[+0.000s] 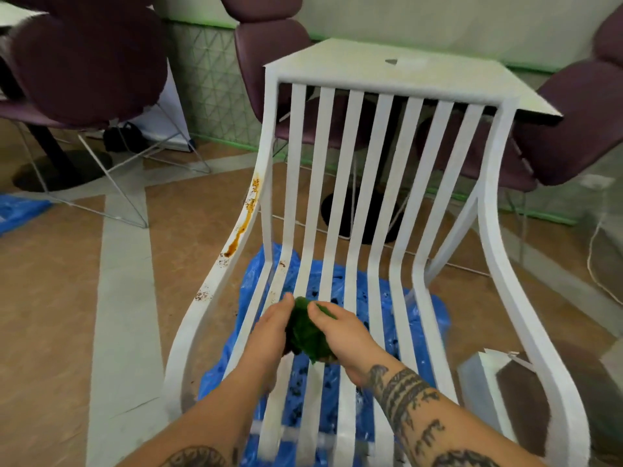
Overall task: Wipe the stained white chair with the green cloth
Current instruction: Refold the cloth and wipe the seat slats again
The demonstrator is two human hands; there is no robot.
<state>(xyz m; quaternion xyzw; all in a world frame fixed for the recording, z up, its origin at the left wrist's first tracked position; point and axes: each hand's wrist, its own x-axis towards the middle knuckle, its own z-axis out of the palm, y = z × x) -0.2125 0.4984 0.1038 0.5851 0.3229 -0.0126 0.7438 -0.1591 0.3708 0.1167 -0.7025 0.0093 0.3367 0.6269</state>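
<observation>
No text, label, brand, number or sign can be read anywhere; the dark marks on the two forearms are patterns, not readable words.

Matt white chair (357, 183), fuzzy green cloth (308, 332), glossy blue plastic sheet (414, 335)

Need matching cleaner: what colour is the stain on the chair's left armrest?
Orange-brown streak with speckles, clearest in the head view.
</observation>
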